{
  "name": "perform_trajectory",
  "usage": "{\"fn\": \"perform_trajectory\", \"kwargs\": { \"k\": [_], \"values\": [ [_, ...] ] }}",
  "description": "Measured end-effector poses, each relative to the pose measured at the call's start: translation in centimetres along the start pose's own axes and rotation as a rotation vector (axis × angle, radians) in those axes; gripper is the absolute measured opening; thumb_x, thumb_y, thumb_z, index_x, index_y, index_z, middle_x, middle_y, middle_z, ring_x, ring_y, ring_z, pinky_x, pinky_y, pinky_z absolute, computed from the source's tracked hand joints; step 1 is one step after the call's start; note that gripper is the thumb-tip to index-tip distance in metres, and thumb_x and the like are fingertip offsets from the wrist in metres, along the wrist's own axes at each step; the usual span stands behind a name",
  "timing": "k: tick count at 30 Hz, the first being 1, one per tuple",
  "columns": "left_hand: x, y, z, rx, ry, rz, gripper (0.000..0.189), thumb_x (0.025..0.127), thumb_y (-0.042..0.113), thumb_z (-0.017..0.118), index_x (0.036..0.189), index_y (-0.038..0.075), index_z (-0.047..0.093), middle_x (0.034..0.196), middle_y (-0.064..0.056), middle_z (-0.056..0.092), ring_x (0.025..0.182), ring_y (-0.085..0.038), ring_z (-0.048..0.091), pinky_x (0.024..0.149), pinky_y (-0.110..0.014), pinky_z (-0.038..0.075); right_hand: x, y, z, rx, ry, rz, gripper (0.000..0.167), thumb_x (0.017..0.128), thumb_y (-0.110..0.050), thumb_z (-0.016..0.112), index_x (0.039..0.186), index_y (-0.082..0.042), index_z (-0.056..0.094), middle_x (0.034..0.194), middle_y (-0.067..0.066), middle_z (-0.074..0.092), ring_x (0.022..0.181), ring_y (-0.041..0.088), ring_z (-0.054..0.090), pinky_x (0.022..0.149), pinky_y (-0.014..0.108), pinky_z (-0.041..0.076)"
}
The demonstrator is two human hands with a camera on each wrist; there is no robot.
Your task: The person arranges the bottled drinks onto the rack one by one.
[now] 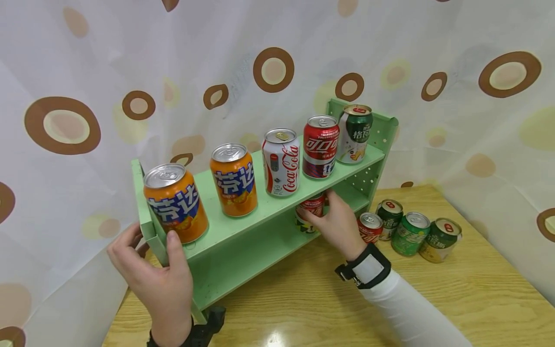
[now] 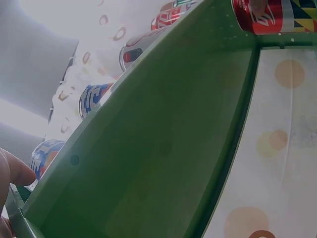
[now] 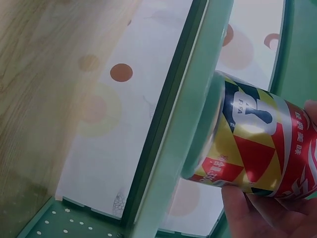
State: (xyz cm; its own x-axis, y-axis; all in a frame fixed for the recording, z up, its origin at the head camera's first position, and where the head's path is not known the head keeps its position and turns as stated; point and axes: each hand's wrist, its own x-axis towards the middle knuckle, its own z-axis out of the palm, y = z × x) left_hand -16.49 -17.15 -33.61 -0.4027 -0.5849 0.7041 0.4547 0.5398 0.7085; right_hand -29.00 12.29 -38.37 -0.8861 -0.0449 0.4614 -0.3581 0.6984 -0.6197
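Observation:
In the head view, my right hand grips a red cola can with a yellow patterned base, between the two boards of a green shelf. In the right wrist view the can has its base at the lower board's edge; whether it rests there I cannot tell. My left hand holds the shelf's left end panel, thumb in front and fingers behind. The thumb lies next to an orange soda can. Further along the top board stand another orange can, a white Coca-Cola can, a red cola can and a green-and-white can.
On the wooden table, right of the shelf, several cans stand close together: a red can, a dark green can, a bright green can and a green-and-gold can. A patterned cloth hangs behind.

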Motion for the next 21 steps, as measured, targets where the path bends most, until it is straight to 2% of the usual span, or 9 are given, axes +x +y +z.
{"fn": "perform_trajectory", "kwargs": {
  "k": [12,21],
  "values": [
    [0.0,0.0,0.1,-0.007,0.007,0.002,0.044,0.091,0.006,0.064,0.132,-0.003,0.051,0.124,0.018,0.038,0.117,-0.007,0.045,0.095,-0.024,0.041,0.4,-0.4,0.5,0.032,-0.020,0.046,0.075,0.087,-0.044,0.081,0.145,-0.010,0.048,0.127,0.018,0.067,0.112,0.034,0.067,0.089,0.052,0.057],
    [0.0,0.1,0.1,-0.010,0.008,-0.001,0.045,0.091,0.006,0.064,0.132,-0.004,0.051,0.124,0.017,0.038,0.118,-0.008,0.045,0.096,-0.024,0.042,0.1,-0.2,1.2,0.135,-0.003,0.014,0.084,0.087,-0.033,0.083,0.152,-0.007,0.036,0.141,0.019,0.055,0.127,0.035,0.059,0.103,0.053,0.051]
  ]
}}
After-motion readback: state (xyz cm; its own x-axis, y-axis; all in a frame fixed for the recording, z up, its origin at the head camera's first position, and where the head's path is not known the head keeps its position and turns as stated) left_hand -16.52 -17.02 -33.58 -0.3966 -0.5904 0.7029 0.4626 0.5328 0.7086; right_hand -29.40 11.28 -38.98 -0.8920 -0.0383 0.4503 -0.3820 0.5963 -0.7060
